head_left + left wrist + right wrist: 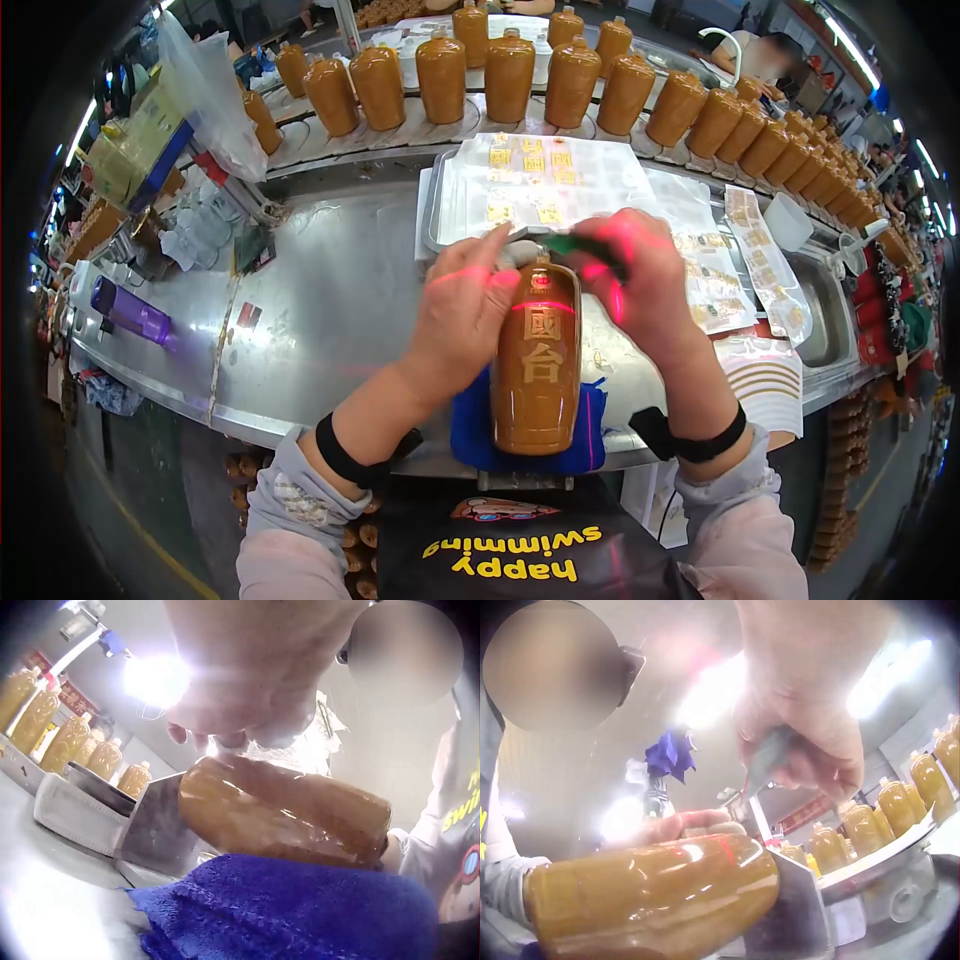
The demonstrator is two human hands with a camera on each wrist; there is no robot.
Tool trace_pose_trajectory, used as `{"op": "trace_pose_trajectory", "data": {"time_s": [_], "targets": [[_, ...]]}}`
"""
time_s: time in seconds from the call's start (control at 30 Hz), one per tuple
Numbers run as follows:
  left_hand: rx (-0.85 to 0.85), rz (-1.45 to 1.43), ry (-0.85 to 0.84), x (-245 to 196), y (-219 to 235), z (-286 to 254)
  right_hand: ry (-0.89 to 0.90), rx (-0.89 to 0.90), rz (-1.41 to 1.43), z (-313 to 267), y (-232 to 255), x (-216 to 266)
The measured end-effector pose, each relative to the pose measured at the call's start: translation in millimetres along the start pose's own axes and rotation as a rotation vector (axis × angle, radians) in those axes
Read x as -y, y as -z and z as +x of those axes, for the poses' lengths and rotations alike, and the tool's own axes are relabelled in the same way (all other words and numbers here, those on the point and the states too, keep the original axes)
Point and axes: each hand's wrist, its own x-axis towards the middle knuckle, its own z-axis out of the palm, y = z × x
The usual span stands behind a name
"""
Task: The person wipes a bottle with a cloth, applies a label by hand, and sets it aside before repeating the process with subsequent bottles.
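Note:
A glossy brown bottle [537, 400] with gold characters lies on a blue cloth [470, 425] at the table's front edge, its neck away from the person. Red light lines cross it and both hands. My left hand [462, 315] rests at the bottle's upper left side, fingers near the neck. Curled round a green item [769, 754], my right hand [635, 275] is raised just right of the neck. In the left wrist view the left hand [247, 682] is over the bottle [285, 810]; its fingertips are partly hidden.
Behind the hands a tray [437, 215] bears sheets of gold characters [600, 170]. Several brown bottles [441, 80] line the curved conveyor [400, 140] beyond. A purple cup [140, 315] lies at the left; a sink [825, 310] is at the right. Another person [765, 60] sits at the back right.

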Motion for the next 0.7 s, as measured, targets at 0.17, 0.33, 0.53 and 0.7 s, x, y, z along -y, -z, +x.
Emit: {"op": "trace_pose_trajectory", "data": {"time_s": [0.17,0.33,0.53,0.7], "targets": [[-0.065,-0.152,0.171,-8,7,-28,0.184,0.511,0.442,-20,26,64],[-0.144,-0.029,0.14,-18,-6,-56,-0.336,-0.001,-0.077,-5,4,3],[-0.024,0.224,-0.163,-31,-6,-50,-0.856,-0.024,0.868,-47,-16,30],[-0.017,0.243,-0.148,-31,-7,-54,-0.939,-0.067,0.873,-52,-19,25]]}}
